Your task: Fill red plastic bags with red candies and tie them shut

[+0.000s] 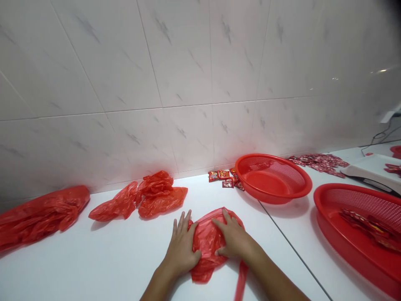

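A red plastic bag point(208, 238) lies on the white table in front of me, with something bulky seeming to fill its middle. My left hand point(182, 246) rests against the bag's left side, fingers stretched out and thumb toward the middle. On the right side, my right hand point(232, 239) presses down with its fingers spread over the plastic. Both hands touch the bag without closing around it. A red strip of plastic trails from beneath my right wrist toward the front edge. What the bag contains cannot be made out.
More crumpled red bags point(163, 200) lie left of my hands, and a larger red bundle point(44, 213) is at the far left. Small red packets point(219, 175) sit by the wall. A red basket point(272, 179) and another holding packets point(332, 225) stand right, near a white scale point(372, 171).
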Tool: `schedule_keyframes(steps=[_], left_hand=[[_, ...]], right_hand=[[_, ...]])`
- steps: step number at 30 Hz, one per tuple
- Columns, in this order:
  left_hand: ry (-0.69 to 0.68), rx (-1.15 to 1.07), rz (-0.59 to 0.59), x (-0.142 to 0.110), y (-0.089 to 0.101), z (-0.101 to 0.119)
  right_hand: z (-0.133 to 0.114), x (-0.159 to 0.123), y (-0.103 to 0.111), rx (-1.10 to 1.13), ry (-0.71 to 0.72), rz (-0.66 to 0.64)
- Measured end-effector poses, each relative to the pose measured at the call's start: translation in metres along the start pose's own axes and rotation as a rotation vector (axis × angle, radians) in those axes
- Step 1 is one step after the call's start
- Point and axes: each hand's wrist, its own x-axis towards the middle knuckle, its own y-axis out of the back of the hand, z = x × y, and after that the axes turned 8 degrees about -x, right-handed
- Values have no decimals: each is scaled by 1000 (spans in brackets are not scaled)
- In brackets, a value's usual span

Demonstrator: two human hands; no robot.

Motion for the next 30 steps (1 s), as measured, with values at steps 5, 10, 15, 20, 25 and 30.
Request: schedule_keyframes(steps=[5, 10, 15, 20, 25, 30], left_hand=[[-54, -18, 315, 1, 4, -3], [-492, -51, 806, -10, -13, 23], [-374, -45, 358, -4, -36, 44], [26, 24, -18, 6, -30, 30], [40, 24, -45, 4, -28, 26], [43, 21, -33, 4, -29, 28]], right_hand=[[2, 4, -2, -28, -60, -96], [-9, 6, -10, -75, -94, -110], [-18, 4, -10, -136, -137, -130], [-20, -1, -5, -89, -101, -128], [-7, -41, 44, -3, 103, -92], [76, -126, 144, 231, 112, 377]])
